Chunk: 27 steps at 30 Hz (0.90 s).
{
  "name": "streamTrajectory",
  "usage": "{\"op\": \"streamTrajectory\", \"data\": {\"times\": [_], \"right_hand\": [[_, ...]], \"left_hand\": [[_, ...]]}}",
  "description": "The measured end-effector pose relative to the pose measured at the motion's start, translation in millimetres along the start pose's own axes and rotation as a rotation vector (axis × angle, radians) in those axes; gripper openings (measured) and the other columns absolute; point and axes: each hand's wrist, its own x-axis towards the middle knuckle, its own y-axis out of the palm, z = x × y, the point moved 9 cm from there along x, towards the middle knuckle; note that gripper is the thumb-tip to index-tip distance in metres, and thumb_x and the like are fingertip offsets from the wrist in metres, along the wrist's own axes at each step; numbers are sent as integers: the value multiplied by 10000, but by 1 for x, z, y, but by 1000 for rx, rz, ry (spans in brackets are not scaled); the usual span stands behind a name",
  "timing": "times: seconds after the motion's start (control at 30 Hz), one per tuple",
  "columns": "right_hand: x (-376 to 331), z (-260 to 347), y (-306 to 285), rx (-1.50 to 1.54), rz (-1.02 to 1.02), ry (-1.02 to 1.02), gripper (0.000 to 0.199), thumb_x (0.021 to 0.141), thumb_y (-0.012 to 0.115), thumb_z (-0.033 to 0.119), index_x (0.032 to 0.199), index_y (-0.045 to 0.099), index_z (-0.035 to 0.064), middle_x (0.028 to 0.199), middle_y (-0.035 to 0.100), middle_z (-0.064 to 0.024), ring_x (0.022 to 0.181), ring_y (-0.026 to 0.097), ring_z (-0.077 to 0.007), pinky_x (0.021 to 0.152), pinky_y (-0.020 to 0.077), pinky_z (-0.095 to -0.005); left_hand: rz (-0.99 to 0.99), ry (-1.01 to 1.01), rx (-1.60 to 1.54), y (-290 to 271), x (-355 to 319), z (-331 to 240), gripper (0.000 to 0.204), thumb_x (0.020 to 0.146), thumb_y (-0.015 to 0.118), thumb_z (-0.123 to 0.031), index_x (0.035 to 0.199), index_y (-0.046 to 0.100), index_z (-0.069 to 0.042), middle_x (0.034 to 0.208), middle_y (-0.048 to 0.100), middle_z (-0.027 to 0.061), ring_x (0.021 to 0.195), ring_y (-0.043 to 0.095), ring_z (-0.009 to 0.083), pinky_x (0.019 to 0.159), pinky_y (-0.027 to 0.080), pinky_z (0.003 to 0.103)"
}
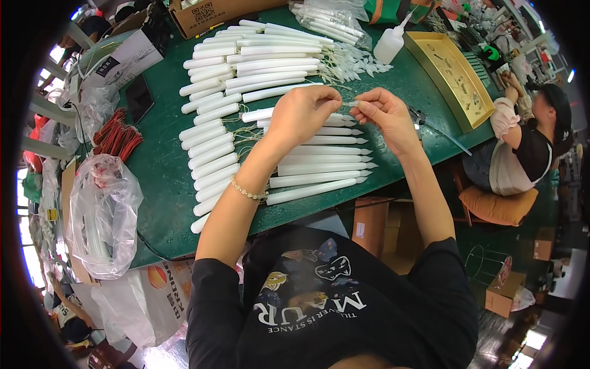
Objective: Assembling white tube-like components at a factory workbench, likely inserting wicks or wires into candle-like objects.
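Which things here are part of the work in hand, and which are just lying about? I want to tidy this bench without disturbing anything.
In use:
left hand and right hand, pinching a small white piece between them
white candle sticks in rows
loose white tips

Lying about:
squeeze bottle
yellow tray
red wires
plastic bag
cardboard box

A green-topped desk (160,178) is stretching away under and beyond the hands. Below the hands, brown cardboard boxes (375,224) are sitting under the desk's near edge on a dark floor (510,332) that is catching glare. To the right of the hands an orange seat cushion (498,206) is resting on a chair. Daylight is pouring in through windows (31,258) far to the left of the hands.
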Motion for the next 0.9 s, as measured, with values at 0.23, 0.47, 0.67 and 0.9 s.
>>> {"op": "streamTrajectory", "data": {"times": [0.23, 0.47, 0.67, 0.9], "right_hand": [[-1, 6, 2, -89, -25, -147, 122, 870, 583, 57, 967, 568, -15, 852, 652, -102, 764, 616, -124, 708, 495, -234], [2, 5, 9, -115, -16, -114, 123, 867, 582, 45, 967, 569, -26, 836, 653, -105, 749, 615, -122, 703, 492, -232], [3, 3, 6, -150, -35, -93, 135, 875, 578, 69, 968, 563, -29, 833, 651, -102, 730, 601, -113, 691, 480, -226], [8, 9, 5, -208, -22, -109, 134, 884, 565, 78, 969, 560, -25, 822, 643, -84, 735, 586, -99, 678, 468, -220]], "left_hand": [[40, -44, -71, 3, 1, 2, 157, 830, 598, -131, 900, 636, 3, 732, 620, 50, 660, 569, 102, 645, 463, 238], [-25, -22, -5, -2, -1, -2, 138, 813, 609, -126, 889, 644, -16, 738, 634, 68, 650, 584, 136, 634, 465, 249], [-7, 6, -21, 2, 1, 3, 167, 794, 646, -139, 906, 642, -15, 809, 640, 92, 711, 594, 186, 687, 476, 288], [-31, 222, 229, -12, -2, -4, 198, 783, 654, -119, 950, 641, -14, 933, 565, 109, 806, 563, 259, 750, 459, 310]]}}
